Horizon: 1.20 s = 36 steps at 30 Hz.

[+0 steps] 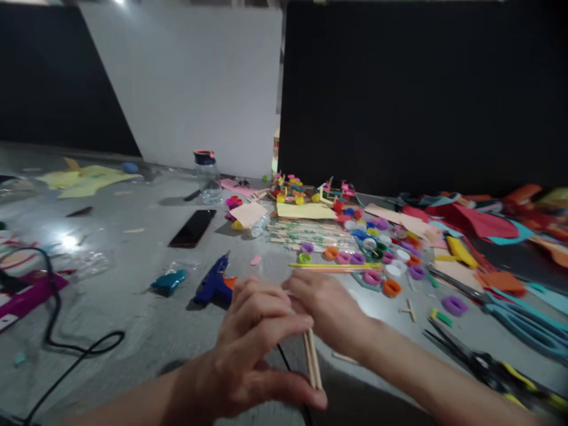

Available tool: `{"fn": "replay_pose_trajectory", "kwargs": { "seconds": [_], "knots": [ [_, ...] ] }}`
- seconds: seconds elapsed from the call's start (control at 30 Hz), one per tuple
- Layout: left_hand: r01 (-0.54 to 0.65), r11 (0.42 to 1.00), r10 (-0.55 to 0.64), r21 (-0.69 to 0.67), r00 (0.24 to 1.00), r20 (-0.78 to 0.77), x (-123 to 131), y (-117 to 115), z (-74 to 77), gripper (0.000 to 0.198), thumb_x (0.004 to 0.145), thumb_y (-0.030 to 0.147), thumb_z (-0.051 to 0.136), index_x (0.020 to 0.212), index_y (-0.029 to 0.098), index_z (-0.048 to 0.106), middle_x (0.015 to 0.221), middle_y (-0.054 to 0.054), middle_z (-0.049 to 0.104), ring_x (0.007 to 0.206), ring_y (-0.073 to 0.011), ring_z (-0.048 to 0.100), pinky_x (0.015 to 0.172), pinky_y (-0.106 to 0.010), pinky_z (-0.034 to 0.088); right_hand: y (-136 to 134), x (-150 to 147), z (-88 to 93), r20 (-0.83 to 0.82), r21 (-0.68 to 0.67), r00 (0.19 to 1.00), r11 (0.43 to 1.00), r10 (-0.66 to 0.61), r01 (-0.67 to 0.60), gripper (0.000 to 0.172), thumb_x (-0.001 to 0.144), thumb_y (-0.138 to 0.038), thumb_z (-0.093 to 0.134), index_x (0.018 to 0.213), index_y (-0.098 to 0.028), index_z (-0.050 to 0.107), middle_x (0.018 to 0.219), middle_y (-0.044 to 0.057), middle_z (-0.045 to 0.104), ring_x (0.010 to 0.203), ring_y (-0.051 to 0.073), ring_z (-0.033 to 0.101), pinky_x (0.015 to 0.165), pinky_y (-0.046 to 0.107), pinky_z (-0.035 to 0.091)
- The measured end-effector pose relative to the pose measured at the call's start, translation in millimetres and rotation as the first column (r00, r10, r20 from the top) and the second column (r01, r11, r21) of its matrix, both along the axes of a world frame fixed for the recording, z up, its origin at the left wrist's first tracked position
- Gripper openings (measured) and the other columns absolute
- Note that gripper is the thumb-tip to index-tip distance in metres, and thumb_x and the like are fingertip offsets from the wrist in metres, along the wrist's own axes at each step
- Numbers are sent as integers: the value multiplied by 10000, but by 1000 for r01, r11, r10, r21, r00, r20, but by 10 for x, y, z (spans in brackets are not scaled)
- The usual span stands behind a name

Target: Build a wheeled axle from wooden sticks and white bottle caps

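Note:
My left hand (255, 340) is closed around thin pale wooden sticks (313, 361), lying side by side, with the thumb at their near ends and the index finger across the top. My right hand (326, 302) meets it at the far side. Its fingers are curled and pressed together, partly covered by the left hand, so what they pinch cannot be made out. Just beyond the left hand, a blue glue gun (215, 281) with an orange trigger lies on the grey table (146, 325). A black cord (284, 358) runs beneath the hands.
Several coloured bottle caps (393, 272) and packed wooden sticks (306, 234) spread beyond my right hand. Scissors (510, 313) and pliers (479, 361) lie at the right. Leftward are a phone (193, 228), a teal packet (169, 281) and a looped cable (55, 307). A bottle (208, 180) stands behind.

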<state>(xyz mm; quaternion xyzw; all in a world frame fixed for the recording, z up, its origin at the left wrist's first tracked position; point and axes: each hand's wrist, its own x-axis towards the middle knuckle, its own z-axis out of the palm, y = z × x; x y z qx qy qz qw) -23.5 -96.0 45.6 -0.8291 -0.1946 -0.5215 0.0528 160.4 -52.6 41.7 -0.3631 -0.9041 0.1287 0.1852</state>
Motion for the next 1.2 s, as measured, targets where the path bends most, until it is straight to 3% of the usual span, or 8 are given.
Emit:
{"fn": "replay_pose_trajectory", "kwargs": {
  "seconds": [0.17, 0.3, 0.47, 0.53, 0.6, 0.7, 0.9, 1.2],
  "knots": [
    [3, 995, -7, -100, 999, -39, 109, 73, -169, 498, 816, 504, 792, 1157, 175, 639, 926, -47, 673, 931, -231, 613, 855, -386, 489, -357, 813, -105, 143, -138, 970, 966, -199, 218, 98, 929, -163, 723, 849, -151, 667, 827, 45, 656, 704, 199, 609, 624, 304, 379],
    [-14, 986, -7, -166, 992, -125, 260, 63, -240, 463, 847, 531, 751, 1148, 195, 644, 938, -43, 693, 943, -238, 618, 854, -388, 469, -574, 890, -319, 221, -218, 944, 931, -247, 294, 110, 923, -102, 681, 830, -143, 639, 824, 60, 655, 705, 208, 596, 616, 311, 345],
    [-57, 976, 16, -211, 981, -192, 390, 96, -327, 473, 848, 530, 750, 1156, 185, 646, 983, -62, 690, 967, -250, 608, 856, -396, 443, -551, 880, -331, 37, -386, 944, 867, -327, 315, 142, 938, -130, 593, 806, -173, 624, 726, 8, 626, 613, 143, 521, 573, 274, 358],
    [-73, 971, 25, -228, 978, -207, 412, 117, -362, 488, 841, 535, 755, 1167, 188, 646, 998, -66, 687, 981, -255, 604, 858, -399, 439, -530, 876, -296, -203, -628, 878, 746, -434, 223, 156, 944, -243, 598, 799, -186, 598, 657, -25, 563, 544, 113, 475, 508, 238, 361],
    [-85, 970, 37, -228, 977, -208, 427, 133, -384, 501, 830, 547, 761, 1175, 201, 647, 987, -62, 692, 970, -257, 611, 846, -399, 443, -530, 850, -282, -396, -808, 729, 589, -558, 11, 242, 925, -374, 637, 783, -195, 558, 591, -56, 500, 467, 89, 440, 437, 205, 352],
    [-89, 968, 40, -236, 978, -205, 441, 139, -389, 502, 834, 547, 758, 1189, 211, 645, 975, -59, 698, 958, -258, 622, 834, -397, 450, -562, 787, -311, -471, -868, 613, 456, -634, -196, 339, 889, -474, 701, 787, -192, 542, 515, -76, 486, 388, 68, 428, 380, 169, 329],
    [-91, 965, 39, -247, 978, -206, 451, 140, -378, 490, 829, 539, 768, 1182, 222, 646, 971, -53, 700, 955, -257, 623, 835, -397, 451, -596, 737, -374, -497, -867, 534, 390, -683, -309, 380, 833, -486, 805, 790, -173, 594, 571, -55, 553, 413, 58, 495, 401, 140, 403],
    [-74, 959, 13, -273, 976, -217, 452, 149, -410, 526, 808, 536, 790, 1192, 210, 635, 971, -62, 702, 958, -269, 629, 836, -429, 453, -605, 704, -342, -472, -882, 532, 375, -703, -287, 448, 809, -560, 809, 751, -171, 593, 569, -53, 535, 430, 51, 471, 386, 123, 376]
  ]
}}
